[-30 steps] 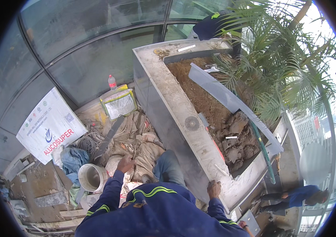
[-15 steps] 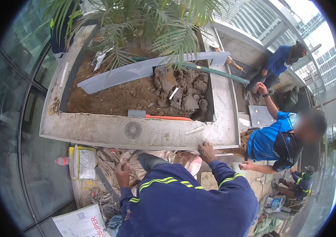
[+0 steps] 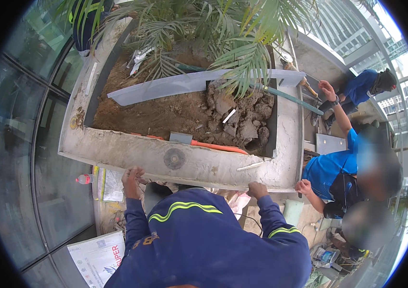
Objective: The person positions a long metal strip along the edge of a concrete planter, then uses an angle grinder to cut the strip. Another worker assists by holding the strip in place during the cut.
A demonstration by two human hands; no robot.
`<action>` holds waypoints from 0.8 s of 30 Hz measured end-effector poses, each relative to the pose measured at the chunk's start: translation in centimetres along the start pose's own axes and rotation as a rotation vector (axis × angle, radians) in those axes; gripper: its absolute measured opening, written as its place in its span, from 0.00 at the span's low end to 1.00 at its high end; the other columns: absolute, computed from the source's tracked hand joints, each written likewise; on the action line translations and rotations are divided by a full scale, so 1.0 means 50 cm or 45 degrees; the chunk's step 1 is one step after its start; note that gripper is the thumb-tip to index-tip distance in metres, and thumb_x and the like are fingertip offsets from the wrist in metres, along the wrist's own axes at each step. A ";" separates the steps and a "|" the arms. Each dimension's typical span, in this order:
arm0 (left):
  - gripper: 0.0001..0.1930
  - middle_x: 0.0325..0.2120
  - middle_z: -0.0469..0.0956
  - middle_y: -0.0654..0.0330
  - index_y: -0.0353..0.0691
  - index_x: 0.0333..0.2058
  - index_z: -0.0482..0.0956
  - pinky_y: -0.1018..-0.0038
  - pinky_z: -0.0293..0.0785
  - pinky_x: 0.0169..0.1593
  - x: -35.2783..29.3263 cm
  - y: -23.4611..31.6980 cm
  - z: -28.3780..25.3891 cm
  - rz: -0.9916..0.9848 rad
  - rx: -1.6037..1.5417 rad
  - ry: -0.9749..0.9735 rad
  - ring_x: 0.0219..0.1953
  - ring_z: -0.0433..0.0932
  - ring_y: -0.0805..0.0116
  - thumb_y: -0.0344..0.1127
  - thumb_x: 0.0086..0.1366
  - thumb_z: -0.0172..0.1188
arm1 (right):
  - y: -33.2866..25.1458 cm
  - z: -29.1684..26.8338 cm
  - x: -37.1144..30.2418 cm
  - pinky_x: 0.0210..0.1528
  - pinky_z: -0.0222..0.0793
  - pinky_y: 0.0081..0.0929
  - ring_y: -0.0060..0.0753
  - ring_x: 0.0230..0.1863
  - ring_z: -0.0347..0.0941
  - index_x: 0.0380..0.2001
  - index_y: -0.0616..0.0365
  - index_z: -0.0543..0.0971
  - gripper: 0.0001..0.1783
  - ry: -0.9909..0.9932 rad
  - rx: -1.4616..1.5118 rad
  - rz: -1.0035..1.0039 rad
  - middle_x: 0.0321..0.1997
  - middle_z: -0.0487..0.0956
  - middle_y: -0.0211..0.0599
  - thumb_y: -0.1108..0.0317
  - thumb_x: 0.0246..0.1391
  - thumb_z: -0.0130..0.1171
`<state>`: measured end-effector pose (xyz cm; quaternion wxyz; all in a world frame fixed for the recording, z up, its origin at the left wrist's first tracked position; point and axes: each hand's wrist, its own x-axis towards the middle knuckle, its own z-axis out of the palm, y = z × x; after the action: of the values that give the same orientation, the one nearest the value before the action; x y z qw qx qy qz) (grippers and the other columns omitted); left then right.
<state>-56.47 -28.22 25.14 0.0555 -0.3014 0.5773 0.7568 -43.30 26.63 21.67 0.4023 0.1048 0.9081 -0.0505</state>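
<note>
A long concrete planter (image 3: 185, 161) is seen lying across the middle of the view, its near wall pressed right up against the person's chest. The left hand (image 3: 132, 176) is laid on the lower edge of that near wall, toward its left end; the fingers are curled against the concrete, though whether they hook under the rim cannot be told. The right hand (image 3: 257, 190) is set on the same wall further along, near the right corner, knuckles up, fingers wrapped over the edge. Nothing loose is held in either hand; both are simply braced on the trough.

Inside, brown soil (image 3: 165, 113) is packed over the left part and broken clods (image 3: 244, 120) are piled at the right. A grey metal strip (image 3: 189, 84) is laid slantwise across the fill, an orange pipe (image 3: 209, 145) runs along the inner near wall, and palm fronds (image 3: 223, 33) hang over it all.

The box is judged very heavy: thick cement walls plus a full load of earth. It is stiff and will not flex, but corners may chip if knocked. The surface looks rough and dusty, so grip is good though abrasive to bare skin. The best hold is judged to be under the bottom edge near the corners, hands well apart.

At the right, a kneeling person in a blue shirt (image 3: 333, 165) is seen close beside the trough's end.
</note>
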 end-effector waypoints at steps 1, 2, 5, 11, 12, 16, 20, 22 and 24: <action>0.18 0.42 0.82 0.52 0.32 0.50 0.77 0.68 0.80 0.43 0.030 0.001 0.002 -0.077 -0.109 -0.083 0.44 0.83 0.61 0.42 0.72 0.61 | -0.010 -0.051 0.029 0.56 0.75 0.50 0.53 0.55 0.80 0.45 0.56 0.85 0.22 -0.188 0.006 -0.027 0.52 0.83 0.51 0.53 0.52 0.66; 0.21 0.45 0.81 0.51 0.32 0.52 0.75 0.65 0.80 0.46 0.069 0.001 -0.006 -0.149 -0.221 -0.164 0.47 0.82 0.59 0.45 0.71 0.61 | -0.017 -0.096 0.063 0.54 0.77 0.48 0.52 0.50 0.82 0.42 0.56 0.86 0.28 -0.050 0.097 -0.108 0.48 0.85 0.51 0.43 0.49 0.68; 0.31 0.52 0.76 0.47 0.31 0.55 0.71 0.56 0.76 0.57 0.174 0.025 0.061 -0.331 -0.530 -0.333 0.56 0.77 0.52 0.55 0.69 0.64 | -0.048 -0.278 0.170 0.40 0.74 0.42 0.49 0.33 0.81 0.35 0.61 0.85 0.23 0.273 0.645 -0.410 0.33 0.85 0.48 0.48 0.61 0.61; 0.59 0.66 0.59 0.38 0.25 0.72 0.47 0.48 0.66 0.68 0.427 0.140 0.166 -0.276 -0.736 -0.249 0.66 0.66 0.44 0.60 0.60 0.72 | -0.110 -0.570 0.414 0.54 0.72 0.34 0.34 0.51 0.77 0.58 0.67 0.76 0.37 0.984 2.136 -0.747 0.50 0.81 0.45 0.42 0.64 0.62; 0.60 0.68 0.57 0.37 0.25 0.72 0.44 0.47 0.63 0.70 0.457 0.147 0.206 -0.303 -0.788 -0.229 0.68 0.63 0.42 0.60 0.60 0.72 | -0.090 -0.592 0.453 0.54 0.73 0.39 0.37 0.53 0.76 0.61 0.64 0.71 0.39 1.076 2.317 -0.768 0.59 0.75 0.48 0.40 0.64 0.61; 0.61 0.72 0.50 0.36 0.24 0.73 0.41 0.48 0.57 0.74 0.557 0.126 0.328 -0.482 -0.995 -0.153 0.74 0.54 0.40 0.59 0.61 0.71 | -0.038 -0.656 0.574 0.54 0.74 0.42 0.40 0.57 0.74 0.62 0.62 0.67 0.38 1.056 2.325 -0.402 0.65 0.68 0.51 0.41 0.64 0.60; 0.62 0.73 0.48 0.36 0.24 0.73 0.41 0.46 0.53 0.75 0.609 0.056 0.426 -0.569 -1.147 -0.062 0.75 0.50 0.40 0.64 0.62 0.68 | -0.031 -0.649 0.611 0.53 0.74 0.43 0.40 0.56 0.74 0.62 0.61 0.68 0.37 1.102 2.145 -0.195 0.63 0.69 0.50 0.41 0.64 0.60; 0.63 0.73 0.48 0.38 0.27 0.74 0.41 0.44 0.53 0.74 0.609 0.023 0.505 -0.524 -1.129 -0.071 0.75 0.49 0.40 0.69 0.61 0.65 | 0.024 -0.634 0.599 0.53 0.74 0.43 0.40 0.55 0.74 0.61 0.61 0.69 0.37 1.135 2.058 -0.143 0.63 0.70 0.49 0.41 0.63 0.60; 0.62 0.73 0.51 0.41 0.36 0.75 0.46 0.37 0.52 0.72 0.619 0.013 0.579 -0.562 -1.110 0.010 0.75 0.51 0.41 0.76 0.58 0.62 | 0.073 -0.618 0.562 0.52 0.74 0.43 0.40 0.55 0.74 0.61 0.60 0.69 0.36 1.158 2.034 -0.075 0.62 0.70 0.48 0.42 0.63 0.60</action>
<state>-93.22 -10.34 14.00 0.0812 -0.4146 0.1293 0.8971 -83.10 39.86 21.57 -0.1870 0.3382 0.6764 -0.6271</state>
